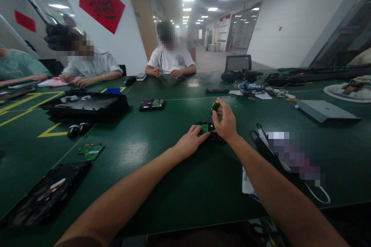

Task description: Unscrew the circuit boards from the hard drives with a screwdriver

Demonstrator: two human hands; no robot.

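My right hand (226, 122) grips a screwdriver (215, 105) with a yellow and black handle, upright above a hard drive (205, 127). The drive is dark with a green circuit board on it and lies flat on the table. From its left and near side, my left hand (191, 142) holds the drive, thumb and fingers pressed on its edge and board. The screwdriver's tip is too small to make out, so I cannot tell whether it touches a screw. Part of the drive is hidden behind my hands.
On the green table (145, 185), another hard drive (152, 104) lies farther left. A black tray (84, 104), a loose circuit board (91, 151) and a black casing (46, 197) are at left. At right are a grey metal box (327, 110) and a badge with a strap. Several people sit across.
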